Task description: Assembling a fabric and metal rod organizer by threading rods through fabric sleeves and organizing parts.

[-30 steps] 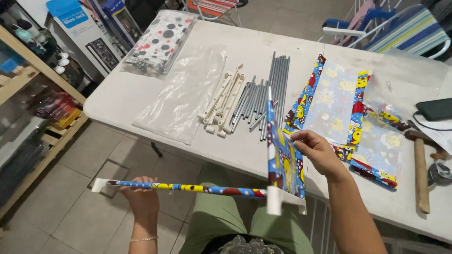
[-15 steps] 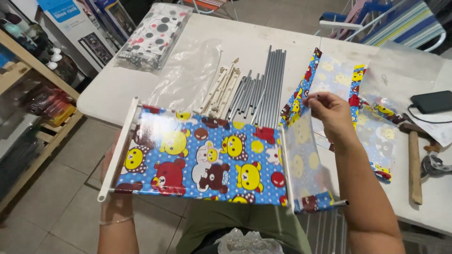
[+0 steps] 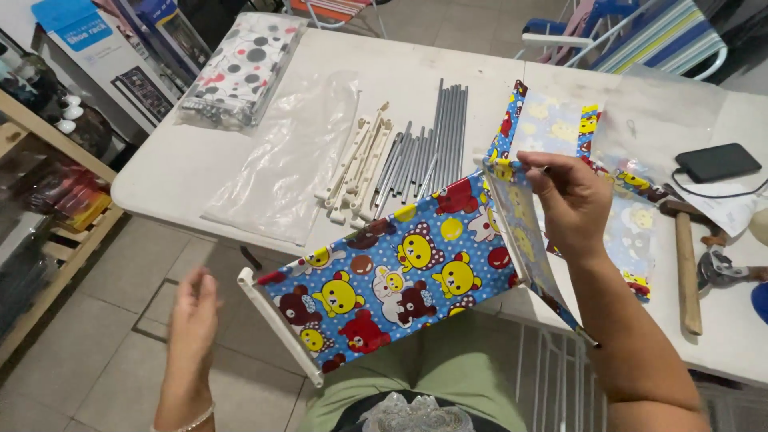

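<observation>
Cartoon-print fabric panel (image 3: 400, 276): hung over the person's lap, just off the white table (image 3: 200, 168) edge.
Long axis: ran from lower left up to upper right, a white end rod (image 3: 280, 326) at the low end.
Right hand (image 3: 572, 204): pinched the panel's upper corner, closed on it, as far as I could tell.
Left hand (image 3: 192, 308): open, fingers spread, holding nothing, just left of the rod.
Nearer hand: the right; the left stood apart.
Grey tubes (image 3: 428, 152): lay on the table beyond.

A hammer (image 3: 686, 268) lies at 3 o'clock on the white counter (image 3: 200, 160). A black phone (image 3: 718, 162) sits at 2 o'clock. A spotted fabric pack (image 3: 240, 72) rests at 11 o'clock. A clear plastic bag (image 3: 288, 160) lies beside it.
</observation>
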